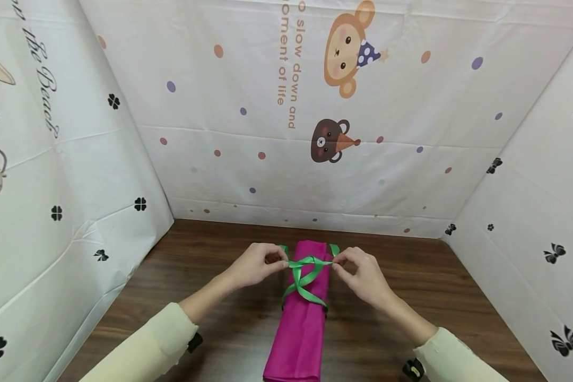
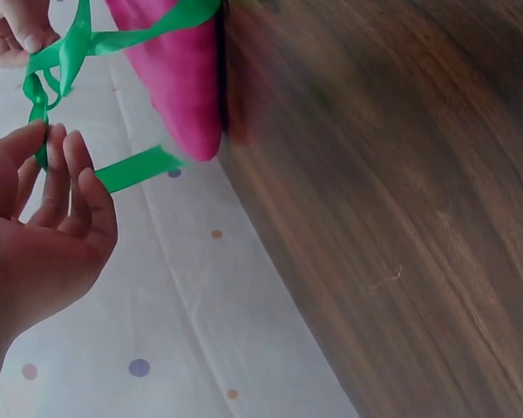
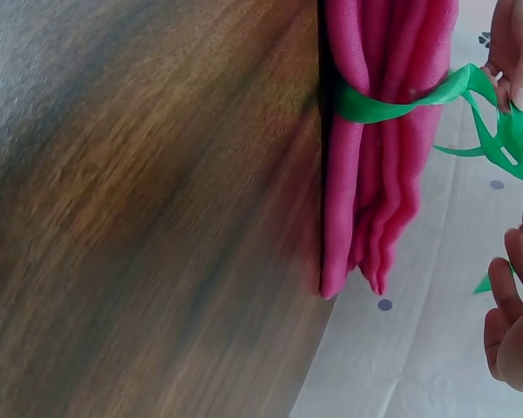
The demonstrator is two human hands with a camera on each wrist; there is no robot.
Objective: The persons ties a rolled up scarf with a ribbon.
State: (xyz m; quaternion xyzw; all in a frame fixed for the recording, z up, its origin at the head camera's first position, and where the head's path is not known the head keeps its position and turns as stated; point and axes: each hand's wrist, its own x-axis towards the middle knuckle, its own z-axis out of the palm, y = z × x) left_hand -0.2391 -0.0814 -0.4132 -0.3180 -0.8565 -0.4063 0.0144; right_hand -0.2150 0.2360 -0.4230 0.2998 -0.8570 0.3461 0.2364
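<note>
A long magenta cloth bundle [image 1: 296,339], folded in layers, lies lengthwise on the table. Green ribbon [image 1: 312,298] passes around it and crosses on top in a loose knot with a loop. At the knot's left side, my left hand [image 1: 258,266] pinches one ribbon end between thumb and fingertips; a cut tail [image 2: 139,168] sticks out past those fingers in the left wrist view. My right hand [image 1: 363,276] pinches the other end at the right side. Seen from the right wrist, the ribbon stands off the folded layers [image 3: 392,183] toward both hands.
The dark wooden table [image 1: 219,323] extends on both sides of the bundle. White printed sheets form a back wall [image 1: 267,175], a left wall [image 1: 76,175] and a right wall [image 1: 520,228] around it. Dark bands [image 1: 414,369] show at the sleeve cuffs.
</note>
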